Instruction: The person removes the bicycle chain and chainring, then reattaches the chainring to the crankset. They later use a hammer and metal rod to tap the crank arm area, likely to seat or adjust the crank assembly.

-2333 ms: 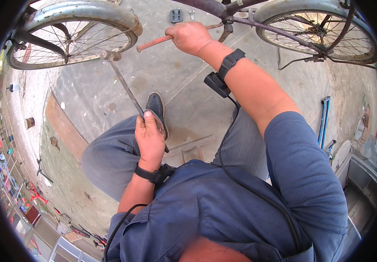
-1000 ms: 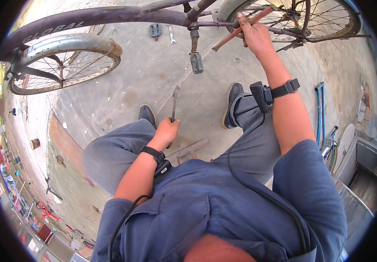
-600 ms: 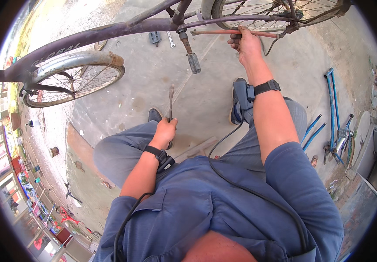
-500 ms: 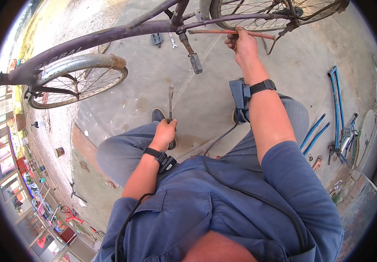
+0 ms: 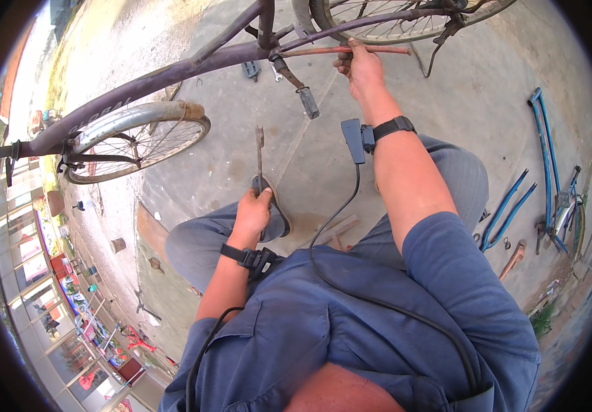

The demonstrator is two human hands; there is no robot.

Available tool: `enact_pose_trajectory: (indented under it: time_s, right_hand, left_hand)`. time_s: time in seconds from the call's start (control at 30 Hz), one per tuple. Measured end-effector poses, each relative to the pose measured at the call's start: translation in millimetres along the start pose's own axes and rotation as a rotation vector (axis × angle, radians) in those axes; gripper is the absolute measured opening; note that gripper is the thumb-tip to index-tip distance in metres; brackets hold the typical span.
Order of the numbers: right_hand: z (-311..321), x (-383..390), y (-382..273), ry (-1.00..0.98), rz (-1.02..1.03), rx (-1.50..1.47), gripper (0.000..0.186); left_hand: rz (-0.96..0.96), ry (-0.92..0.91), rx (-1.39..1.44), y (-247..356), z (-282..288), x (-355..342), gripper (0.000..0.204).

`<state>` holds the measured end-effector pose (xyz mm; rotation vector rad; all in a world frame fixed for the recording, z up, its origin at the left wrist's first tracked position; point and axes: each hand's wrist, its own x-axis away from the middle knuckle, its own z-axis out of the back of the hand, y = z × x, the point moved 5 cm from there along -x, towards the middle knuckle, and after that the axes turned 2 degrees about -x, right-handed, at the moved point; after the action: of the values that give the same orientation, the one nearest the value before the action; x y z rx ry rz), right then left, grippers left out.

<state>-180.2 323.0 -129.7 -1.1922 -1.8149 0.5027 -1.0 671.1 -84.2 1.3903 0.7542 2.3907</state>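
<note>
A dark purple bicycle stands across the far side. My right hand is closed around a thin reddish bar, held level beside the rear wheel. The bar's left end meets the frame by the crank in this view; whether it touches, I cannot tell. A crank arm with a grey pedal hangs just left of that hand. My left hand grips a slim metal tool by its lower part, its wider end pointing away from me; its exact kind is unclear. That tool is apart from the bicycle.
A loose pedal and a wrench lie beneath the frame. The front wheel is at left. Blue frame tubes and a blue fork lie at right. A black cable runs from my right wrist across my shirt.
My right hand and the bar have shifted left along the frame, bringing the bar's end up to the crank area. The left hand still holds its tool, now turned slightly. The view has shifted a little.
</note>
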Motion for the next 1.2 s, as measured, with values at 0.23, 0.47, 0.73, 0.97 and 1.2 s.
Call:
enact_pose_trajectory:
  time_s: [0.23, 0.47, 0.73, 0.97, 1.2]
  right_hand:
    - [1.4, -6.5, 22.6, 0.023, -0.054, -0.096, 0.018]
    - [-5.8, -7.4, 26.0, -0.006, 0.003, -0.093, 0.021]
    - [-14.6, -18.5, 22.9, -0.049, 0.626, 0.485, 0.022]
    - [-16.4, -20.3, 45.5, -0.003, -0.004, -0.353, 0.019]
    - [-21.7, -12.6, 29.7, 0.027, 0.071, -0.083, 0.024]
  left_hand:
    - [-0.291, -0.033, -0.231, 79.4, 6.6, 66.3, 0.041]
    - [-0.935, -0.159, -0.908, 217.3, -49.3, 133.0, 0.053]
    - [-1.698, 0.064, -1.729, 304.2, -169.7, 144.5, 0.046]
    - [-1.504, -0.018, -2.106, 361.3, -168.0, 118.8, 0.041]
    - [-1.760, 0.026, -1.939, 372.3, -155.6, 142.1, 0.047]
